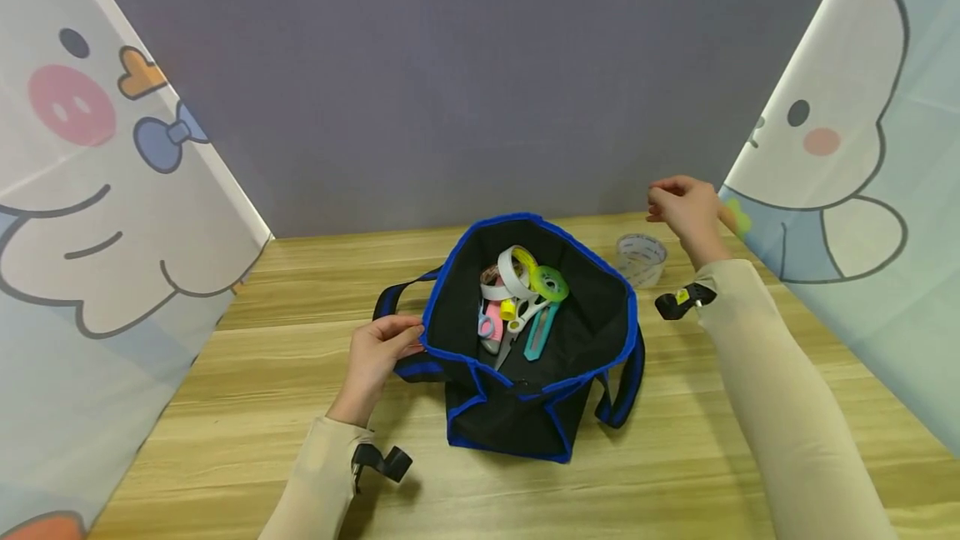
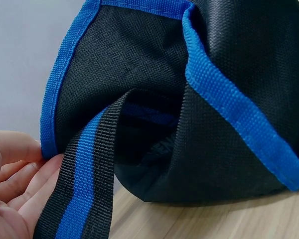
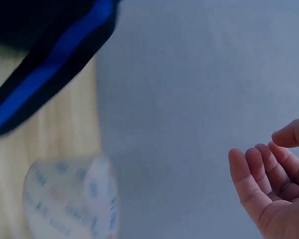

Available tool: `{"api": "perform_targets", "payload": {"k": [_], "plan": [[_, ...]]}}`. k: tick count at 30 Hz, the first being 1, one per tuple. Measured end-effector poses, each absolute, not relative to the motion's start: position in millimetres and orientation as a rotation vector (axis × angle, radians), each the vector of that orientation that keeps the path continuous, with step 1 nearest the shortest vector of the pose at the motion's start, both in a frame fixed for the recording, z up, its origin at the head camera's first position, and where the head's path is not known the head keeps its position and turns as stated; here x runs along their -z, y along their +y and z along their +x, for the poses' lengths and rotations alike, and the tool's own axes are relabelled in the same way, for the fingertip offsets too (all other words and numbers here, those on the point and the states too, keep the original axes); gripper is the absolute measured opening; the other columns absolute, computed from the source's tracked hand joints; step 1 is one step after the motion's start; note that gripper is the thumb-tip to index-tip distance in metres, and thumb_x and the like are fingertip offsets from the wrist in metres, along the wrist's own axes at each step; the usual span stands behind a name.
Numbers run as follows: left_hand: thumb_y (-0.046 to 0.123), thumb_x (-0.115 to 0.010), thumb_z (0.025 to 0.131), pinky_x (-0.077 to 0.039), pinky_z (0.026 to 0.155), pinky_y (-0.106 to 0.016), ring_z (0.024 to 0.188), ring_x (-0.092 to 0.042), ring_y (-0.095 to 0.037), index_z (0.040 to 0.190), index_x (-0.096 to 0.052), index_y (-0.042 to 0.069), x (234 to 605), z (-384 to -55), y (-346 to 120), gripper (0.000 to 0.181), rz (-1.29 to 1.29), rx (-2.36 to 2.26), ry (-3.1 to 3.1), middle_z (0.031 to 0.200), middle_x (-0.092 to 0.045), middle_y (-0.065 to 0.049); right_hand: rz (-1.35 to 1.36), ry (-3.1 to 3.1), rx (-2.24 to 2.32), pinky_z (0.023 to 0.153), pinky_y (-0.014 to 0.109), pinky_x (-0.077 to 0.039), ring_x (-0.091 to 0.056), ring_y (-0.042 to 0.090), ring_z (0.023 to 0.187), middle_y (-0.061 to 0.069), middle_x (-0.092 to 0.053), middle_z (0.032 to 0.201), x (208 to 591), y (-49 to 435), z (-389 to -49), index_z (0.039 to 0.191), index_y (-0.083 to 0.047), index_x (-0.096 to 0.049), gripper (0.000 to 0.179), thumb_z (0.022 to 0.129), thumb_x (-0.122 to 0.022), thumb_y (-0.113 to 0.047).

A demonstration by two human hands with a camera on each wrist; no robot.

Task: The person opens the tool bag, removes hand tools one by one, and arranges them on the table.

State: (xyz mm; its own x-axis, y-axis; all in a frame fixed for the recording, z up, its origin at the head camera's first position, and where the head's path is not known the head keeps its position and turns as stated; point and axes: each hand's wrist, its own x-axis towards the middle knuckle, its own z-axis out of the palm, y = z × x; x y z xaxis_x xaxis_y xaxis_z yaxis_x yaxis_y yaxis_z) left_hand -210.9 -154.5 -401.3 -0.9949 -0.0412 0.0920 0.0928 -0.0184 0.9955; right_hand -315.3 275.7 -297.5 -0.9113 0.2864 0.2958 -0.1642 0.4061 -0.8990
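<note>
A black bag (image 1: 585, 340) with blue trim stands with its mouth spread. My left hand (image 1: 378, 352) pinches the left edge of its rim between thumb and fingers; in the left wrist view the blue edging (image 2: 49, 119) runs down into those fingers, beside a striped strap (image 2: 84, 169). Inside lie rolls of tape (image 1: 516, 273), scissors (image 1: 525, 317), a teal cutter (image 1: 540, 332), a green tape roll (image 1: 550, 283) and a pink tool (image 1: 491, 327). My right hand (image 1: 686, 208), holding nothing, hovers with loosely bent fingers above and right of a clear tape roll (image 1: 642, 261).
The clear tape roll stands on the wooden table (image 1: 300, 407) just right of the bag. A strap loop (image 1: 626, 382) hangs from the bag's right side. A grey panel (image 1: 480, 82) closes off the back, with printed cartoon curtains (image 1: 45, 290) at both sides.
</note>
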Motion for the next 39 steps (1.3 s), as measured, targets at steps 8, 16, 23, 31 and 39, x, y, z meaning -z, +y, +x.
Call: {"api": "perform_targets", "payload": {"k": [8,16,23,31,39], "plan": [[-0.011,-0.063,0.091,-0.061,0.068,-0.029,0.070,-0.071,-0.012,0.105,-0.066,-0.020,400.9,-209.7,-154.1,0.017,-0.059,2.178,-2.125,0.090,-0.072,-0.014,0.076,-2.287,-1.502,0.060,0.018,-0.057,-0.064,0.004,0.062,-0.008,-0.063,0.074,273.8,229.8,-308.0,0.109,0.007,-0.067,0.025,0.096,-0.062,-0.013],[-0.010,-0.063,0.092,-0.061,0.068,-0.029,0.071,-0.070,-0.012,0.108,-0.066,-0.020,401.1,-209.3,-153.9,0.019,-0.060,2.177,-2.128,0.091,-0.072,-0.014,0.299,-2.358,-1.425,0.061,0.020,-0.058,-0.066,0.010,0.063,0.003,-0.068,0.077,271.8,186.5,-301.4,0.106,0.004,-0.071,0.020,0.094,-0.062,-0.011],[-0.009,-0.063,0.092,-0.061,0.069,-0.029,0.072,-0.071,-0.013,0.110,-0.066,-0.019,402.2,-209.1,-153.9,0.020,-0.050,2.177,-2.141,0.093,-0.073,-0.014,0.487,-2.514,-1.273,0.065,0.033,-0.061,-0.067,0.018,0.067,0.018,-0.072,0.092,280.6,152.5,-296.7,0.106,0.003,-0.072,0.018,0.095,-0.063,-0.008],[-0.009,-0.063,0.092,-0.061,0.070,-0.029,0.073,-0.071,-0.012,0.109,-0.066,-0.019,401.0,-207.3,-154.7,0.020,-0.043,2.179,-2.135,0.095,-0.073,-0.015,0.696,-2.688,-1.236,0.059,0.028,-0.055,-0.067,0.033,0.072,0.014,-0.072,0.091,301.7,129.6,-297.2,0.103,0.001,-0.071,0.016,0.093,-0.064,-0.008],[-0.007,-0.064,0.093,-0.061,0.071,-0.029,0.074,-0.071,-0.012,0.109,-0.066,-0.018,401.9,-207.2,-154.9,0.020,-0.040,2.196,-2.144,0.096,-0.073,-0.014,0.850,-2.852,-1.180,0.055,0.027,-0.055,-0.068,0.033,0.069,0.012,-0.072,0.087,327.5,113.9,-297.0,0.104,0.002,-0.071,0.016,0.094,-0.065,-0.009]]}}
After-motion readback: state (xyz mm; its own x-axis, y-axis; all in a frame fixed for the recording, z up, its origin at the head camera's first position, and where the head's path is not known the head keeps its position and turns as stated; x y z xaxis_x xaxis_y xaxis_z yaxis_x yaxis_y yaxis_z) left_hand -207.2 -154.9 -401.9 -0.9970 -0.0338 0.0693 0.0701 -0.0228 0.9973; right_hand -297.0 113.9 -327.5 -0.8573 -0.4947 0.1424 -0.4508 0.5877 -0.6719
